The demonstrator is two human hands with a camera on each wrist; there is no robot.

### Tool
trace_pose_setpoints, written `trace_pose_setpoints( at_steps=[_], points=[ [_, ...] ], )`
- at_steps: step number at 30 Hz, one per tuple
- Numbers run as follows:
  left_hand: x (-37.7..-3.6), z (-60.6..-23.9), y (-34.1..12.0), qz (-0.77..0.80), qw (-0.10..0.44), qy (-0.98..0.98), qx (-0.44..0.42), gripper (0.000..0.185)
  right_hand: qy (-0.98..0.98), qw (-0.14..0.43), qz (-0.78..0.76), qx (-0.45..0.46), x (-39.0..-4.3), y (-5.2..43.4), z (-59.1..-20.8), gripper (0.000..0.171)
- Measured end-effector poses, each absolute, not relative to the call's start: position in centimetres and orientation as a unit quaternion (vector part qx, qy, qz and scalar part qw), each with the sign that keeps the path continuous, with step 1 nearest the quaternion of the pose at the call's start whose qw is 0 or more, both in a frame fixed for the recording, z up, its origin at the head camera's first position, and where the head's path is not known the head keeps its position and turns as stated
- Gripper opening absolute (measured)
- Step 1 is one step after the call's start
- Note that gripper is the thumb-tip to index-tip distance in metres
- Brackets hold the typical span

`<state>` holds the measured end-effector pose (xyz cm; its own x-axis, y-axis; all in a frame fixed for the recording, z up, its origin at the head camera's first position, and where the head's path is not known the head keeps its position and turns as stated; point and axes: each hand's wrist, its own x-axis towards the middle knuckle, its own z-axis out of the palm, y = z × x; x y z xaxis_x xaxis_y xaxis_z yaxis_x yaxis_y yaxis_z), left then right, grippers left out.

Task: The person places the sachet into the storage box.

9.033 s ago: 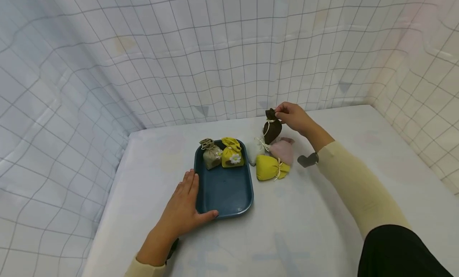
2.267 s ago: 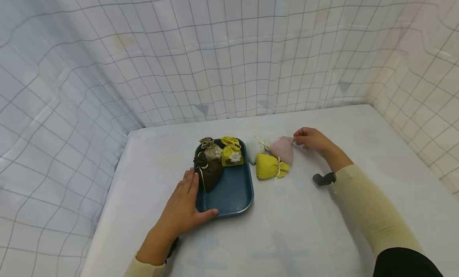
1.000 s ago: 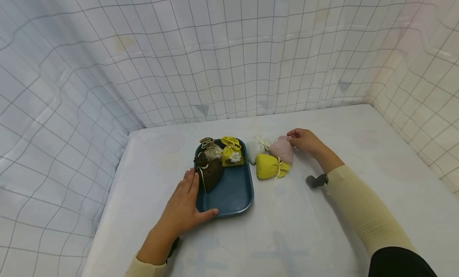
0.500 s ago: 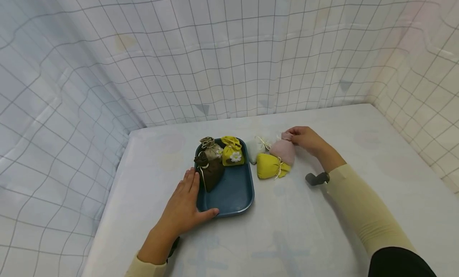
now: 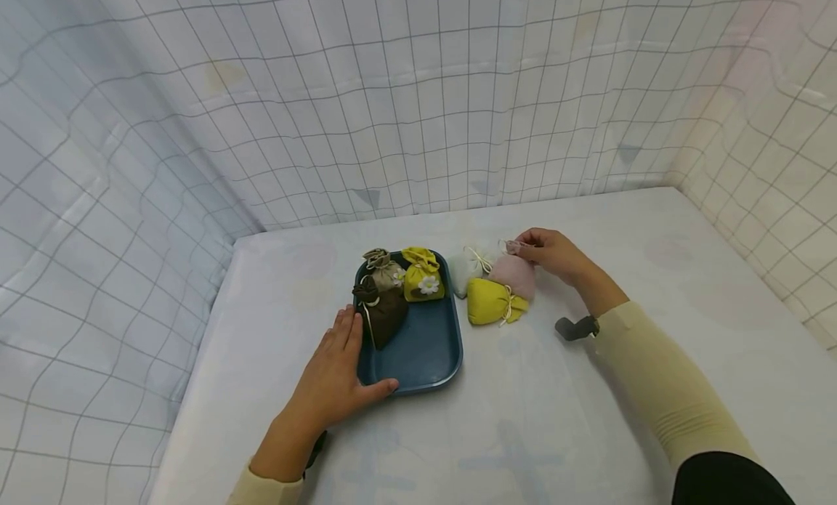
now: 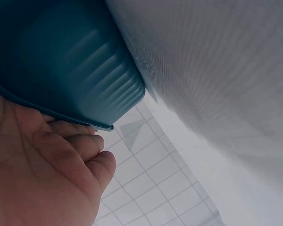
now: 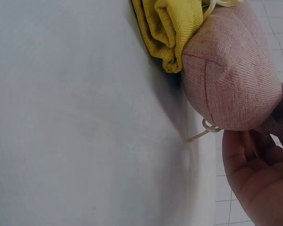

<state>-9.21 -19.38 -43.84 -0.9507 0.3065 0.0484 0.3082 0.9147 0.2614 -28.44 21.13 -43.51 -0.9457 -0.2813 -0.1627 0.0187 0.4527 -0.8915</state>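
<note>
Pink cloth gathers into a small tied pouch, the pink pouch [image 5: 514, 272], and the right hand [image 5: 548, 252] pinches its bunched neck between thumb and fingertips; in the right wrist view the pouch's round body [image 7: 231, 84] hangs just above the bench and leans against the yellow pouch [image 7: 167, 30]. That yellow pouch [image 5: 490, 302] lies on its side on the white bench [image 5: 556, 418], touching the pink one, and a white pouch [image 5: 468, 270] sits just behind it, beside the tray. The blue tray [image 5: 421, 352] stands toward the left edge of the bench, well in from the near edge. In its far end stand a beige pouch [image 5: 386, 269] and a mustard pouch with a white flower [image 5: 421, 278], side by side; a dark brown pouch [image 5: 381, 313] lies in front of the beige one, along the tray's left wall. The left hand [image 5: 330, 381] rests flat on the bench with its fingers straight against the tray's left rim and its thumb along the near rim; the left wrist view shows the fingers [image 6: 92, 146] pressed under the tray's ribbed lip [image 6: 85, 80].
</note>
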Motion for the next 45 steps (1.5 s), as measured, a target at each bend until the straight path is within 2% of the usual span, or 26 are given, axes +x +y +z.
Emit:
trace_pose_setpoints(
  at_steps=[12,22,37,45],
  points=[
    [-9.2,-43.7,-19.4,-0.134,0.0,-0.978,-0.159,0.126,0.846,0.077,-0.522,-0.077,-27.7,20.5,-42.6,0.023],
    [-9.2,-43.8,-19.5,-0.135,0.004,-0.978,-0.161,0.126,0.822,0.045,-0.558,-0.101,-27.1,20.2,-41.6,0.017],
    [-9.2,-43.9,-19.6,-0.137,0.009,-0.977,-0.163,0.125,0.801,0.016,-0.58,-0.147,-26.0,19.7,-39.8,0.018],
    [-9.2,-44.0,-19.6,-0.138,0.013,-0.976,-0.167,0.124,0.8,0.02,-0.582,-0.149,-25.8,19.3,-39.0,0.022]
  ],
)
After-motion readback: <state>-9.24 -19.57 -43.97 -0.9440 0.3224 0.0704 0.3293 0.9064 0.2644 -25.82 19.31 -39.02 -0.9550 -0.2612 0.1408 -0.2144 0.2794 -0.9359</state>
